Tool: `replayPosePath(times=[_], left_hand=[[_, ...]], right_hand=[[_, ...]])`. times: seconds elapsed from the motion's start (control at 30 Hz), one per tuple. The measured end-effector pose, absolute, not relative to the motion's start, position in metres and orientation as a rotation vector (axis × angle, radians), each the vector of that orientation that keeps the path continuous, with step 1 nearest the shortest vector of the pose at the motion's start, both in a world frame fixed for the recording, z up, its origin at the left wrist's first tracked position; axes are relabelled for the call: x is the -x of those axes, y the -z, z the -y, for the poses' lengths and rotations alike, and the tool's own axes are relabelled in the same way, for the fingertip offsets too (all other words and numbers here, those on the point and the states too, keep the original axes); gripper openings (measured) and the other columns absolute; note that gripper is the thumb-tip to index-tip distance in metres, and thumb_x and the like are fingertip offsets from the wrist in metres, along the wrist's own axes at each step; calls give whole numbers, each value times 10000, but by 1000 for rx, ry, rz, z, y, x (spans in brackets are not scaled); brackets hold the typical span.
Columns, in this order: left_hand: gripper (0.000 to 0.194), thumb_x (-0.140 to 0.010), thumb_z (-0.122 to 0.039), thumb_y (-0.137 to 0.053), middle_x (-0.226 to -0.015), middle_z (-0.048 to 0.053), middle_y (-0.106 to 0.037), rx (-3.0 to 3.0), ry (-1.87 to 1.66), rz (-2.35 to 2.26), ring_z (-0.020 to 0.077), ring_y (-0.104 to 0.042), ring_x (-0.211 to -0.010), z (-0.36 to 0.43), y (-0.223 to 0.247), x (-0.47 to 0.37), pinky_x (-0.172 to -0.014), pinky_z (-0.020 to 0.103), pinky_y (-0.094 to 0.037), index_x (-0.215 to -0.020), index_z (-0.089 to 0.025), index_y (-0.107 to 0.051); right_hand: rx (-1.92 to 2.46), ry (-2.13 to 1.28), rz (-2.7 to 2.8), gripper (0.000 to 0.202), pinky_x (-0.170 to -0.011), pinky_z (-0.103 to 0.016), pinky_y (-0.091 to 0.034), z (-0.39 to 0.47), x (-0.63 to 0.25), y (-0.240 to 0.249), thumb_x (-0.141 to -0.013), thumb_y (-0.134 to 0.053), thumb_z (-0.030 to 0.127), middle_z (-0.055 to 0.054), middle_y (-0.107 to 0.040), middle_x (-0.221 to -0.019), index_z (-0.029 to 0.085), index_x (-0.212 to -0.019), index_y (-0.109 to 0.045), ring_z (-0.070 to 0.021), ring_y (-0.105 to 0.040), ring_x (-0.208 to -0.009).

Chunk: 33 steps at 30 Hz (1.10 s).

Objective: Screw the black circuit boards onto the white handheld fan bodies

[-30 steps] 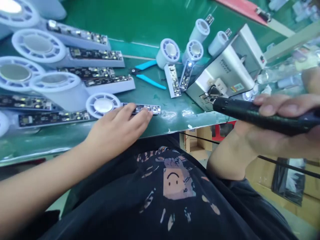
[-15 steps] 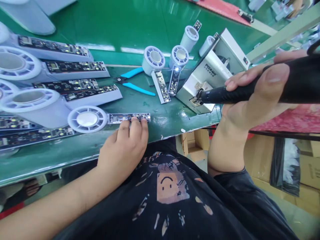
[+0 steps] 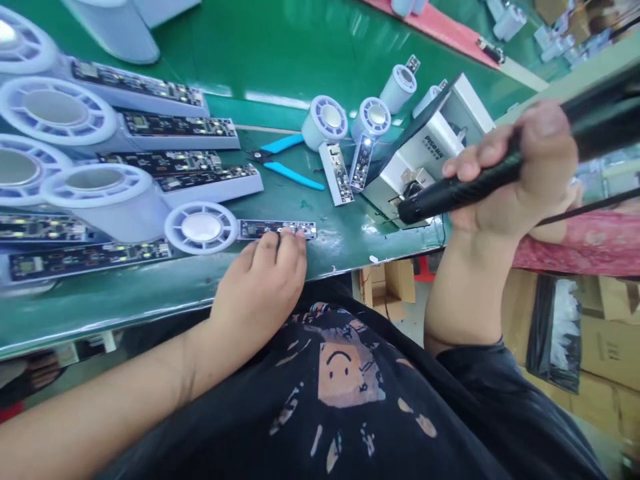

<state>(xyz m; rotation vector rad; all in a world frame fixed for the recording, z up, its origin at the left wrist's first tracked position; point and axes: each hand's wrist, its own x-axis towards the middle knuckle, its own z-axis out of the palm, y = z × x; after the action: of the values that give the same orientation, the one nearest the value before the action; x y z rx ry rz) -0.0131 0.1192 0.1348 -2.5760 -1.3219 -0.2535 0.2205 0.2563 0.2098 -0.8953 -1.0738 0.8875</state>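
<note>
1. The tip of the black pen-shaped soldering iron (image 3: 450, 195) is hard to make out against the silver box-shaped soldering station (image 3: 430, 160) behind it, and its rear end runs out of frame at the upper right. The white round-headed lamp bodies (image 3: 60, 113) at the far left are cut off by the frame edge.
2. The left hand (image 3: 263, 287) lies palm down at the near edge of the green table (image 3: 280, 53), fingers loosely spread, their tips pressing on the narrow dark circuit strip (image 3: 277, 229) that sticks out from a white round fan-like lamp head (image 3: 201, 227); it clasps nothing.
3. The right hand (image 3: 520, 180) has its grip closed around the soldering iron, held above the table's near corner, well apart from the strip.
4. Blue-handled cutters (image 3: 287, 160) lie beyond the strip, beside two small white lamp units (image 3: 345, 140) with lit boards.
5. Compared with half a second ago, the right hand holds the iron more steeply and slightly lower, while the left fingertips remain on the strip.
</note>
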Motion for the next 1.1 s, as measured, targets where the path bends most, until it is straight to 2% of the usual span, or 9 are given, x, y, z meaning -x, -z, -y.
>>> replayPosePath(times=[0.1,0.3,0.47,0.57,0.73,0.87,0.97,1.03,1.1], left_hand=[[339,-928,-16,-488,-1106,232,-743,2573,276,1333,318,-724,-907,-115,-132,13,-749,408,-616,-1194,78,-676],[356,-957,-33,-448,-1172,205,-745,2453,255,1455,287,-749,-967,-109,-126,5,-773,349,-630,-1206,24,-696],[336,-968,-49,-503,-1218,255,-714,2527,250,1588,311,-749,-1024,-109,-125,1,-631,289,-603,-1255,40,-654],[336,-971,-57,-492,-1200,249,-723,2505,239,1549,310,-754,-1003,-109,-124,3,-596,288,-594,-1245,42,-659],[358,-944,-28,-458,-1158,239,-739,2467,267,1519,300,-758,-968,-110,-123,3,-576,284,-583,-1220,44,-675],[371,-946,-21,-449,-1183,263,-720,2554,299,1593,321,-744,-1019,-111,-124,2,-597,292,-576,-1243,56,-657],[393,-943,-13,-428,-1204,262,-709,2629,269,1636,322,-732,-1042,-112,-126,3,-612,296,-576,-1257,36,-659],[419,-939,-4,-404,-1221,264,-700,2660,246,1635,322,-725,-1047,-113,-128,4,-613,305,-579,-1272,25,-656],[435,-941,3,-381,-1220,269,-697,2663,231,1627,326,-720,-1050,-113,-128,5,-606,311,-577,-1283,28,-648]], right_hand=[[887,-1063,1049,266,-530,-254,-547,-233,-188,-223,-730,-769,273,103,-542,-577,227,-814,-521,-68,-547,-501],[569,-1076,1028,183,-437,-227,-452,-229,-96,-191,-891,-696,369,97,-490,-578,217,-852,-602,-50,-511,-463],[526,-1084,1079,327,-364,-259,-368,-234,-54,-170,-817,-776,477,89,-446,-552,214,-815,-582,-65,-454,-408],[631,-1098,1136,321,-378,-275,-385,-234,-51,-171,-774,-809,453,93,-415,-572,241,-813,-571,-74,-472,-419],[623,-1084,1188,325,-374,-274,-394,-234,-53,-172,-789,-793,412,56,-530,-745,209,-820,-542,-52,-483,-434],[653,-1046,1271,389,-385,-291,-398,-233,-53,-171,-816,-754,520,43,-534,-759,217,-810,-509,-57,-464,-445],[684,-1003,1342,380,-428,-310,-422,-232,-51,-169,-835,-721,563,46,-488,-660,236,-811,-530,-87,-460,-458],[712,-957,1370,383,-515,-336,-492,-233,-48,-167,-814,-751,548,58,-414,-560,246,-748,-524,-106,-464,-465],[679,-920,1346,431,-525,-338,-507,-235,-46,-166,-781,-765,587,73,-376,-522,253,-701,-504,-94,-421,-425]])
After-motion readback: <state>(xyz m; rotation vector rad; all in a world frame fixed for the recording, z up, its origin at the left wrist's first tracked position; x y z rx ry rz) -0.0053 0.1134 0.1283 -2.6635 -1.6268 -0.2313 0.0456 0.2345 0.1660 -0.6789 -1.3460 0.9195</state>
